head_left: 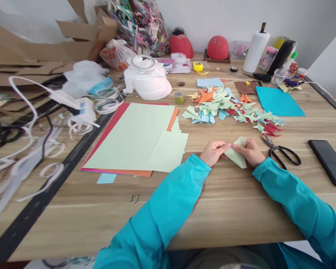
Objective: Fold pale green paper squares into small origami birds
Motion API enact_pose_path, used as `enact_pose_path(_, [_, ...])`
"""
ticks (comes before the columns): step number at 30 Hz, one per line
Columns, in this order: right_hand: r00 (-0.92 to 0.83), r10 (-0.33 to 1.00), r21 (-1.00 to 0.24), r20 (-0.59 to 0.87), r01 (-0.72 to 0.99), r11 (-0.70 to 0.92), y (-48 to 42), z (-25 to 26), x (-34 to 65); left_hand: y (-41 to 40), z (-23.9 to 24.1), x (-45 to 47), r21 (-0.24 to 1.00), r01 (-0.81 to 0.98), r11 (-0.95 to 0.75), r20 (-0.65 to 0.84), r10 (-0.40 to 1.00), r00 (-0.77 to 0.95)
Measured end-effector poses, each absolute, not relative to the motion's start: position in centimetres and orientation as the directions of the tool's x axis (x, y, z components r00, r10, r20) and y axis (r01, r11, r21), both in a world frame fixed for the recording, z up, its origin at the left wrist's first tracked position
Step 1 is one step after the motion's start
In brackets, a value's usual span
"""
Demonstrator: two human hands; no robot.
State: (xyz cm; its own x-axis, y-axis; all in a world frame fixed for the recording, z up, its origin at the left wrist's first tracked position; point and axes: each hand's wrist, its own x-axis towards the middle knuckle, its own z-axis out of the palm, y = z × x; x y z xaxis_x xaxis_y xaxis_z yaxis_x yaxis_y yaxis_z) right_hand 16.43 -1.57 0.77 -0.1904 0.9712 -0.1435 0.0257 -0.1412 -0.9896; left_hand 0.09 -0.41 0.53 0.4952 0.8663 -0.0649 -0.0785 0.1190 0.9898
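Basically, left hand [213, 152] pinches the green paper's [238, 160] left end, right hand [252, 151] grips its right side, thumb on top. Paper's over the worktop [229, 209], just left of the scissors [272, 146]. For clean creases: align edges first, press firmly tip to tip, don't let layers slip.

A wide wooden table [229, 213] with streaked light-brown grain is backed by a plain whitish wall [198, 18], and its top is crossed diagonally at the left by a long dark strip [56, 177]. The far left is filled by opened cardboard boxes [53, 50], beside which a bulging clear bag [140, 28] is set near the wall. Soft, even light is cast, and a paler wall section [329, 61] is seen at the far right.
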Motion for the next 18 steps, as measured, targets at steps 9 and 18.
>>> enact_pose_path(9, [-0.186,0.970,-0.988,-0.155,0.012,-0.156,-1.54,0.84,16.39,-0.25,0.31,-0.07,1.000,-0.009,0.026,-0.018,0.861,0.508])
enact_pose_path(18, [-0.091,0.981,-0.977,-0.172,-0.111,-0.182,-1.37,0.78,16.37,-0.17,0.33,-0.22,0.996,-0.072,0.059,-0.019,0.885,0.465])
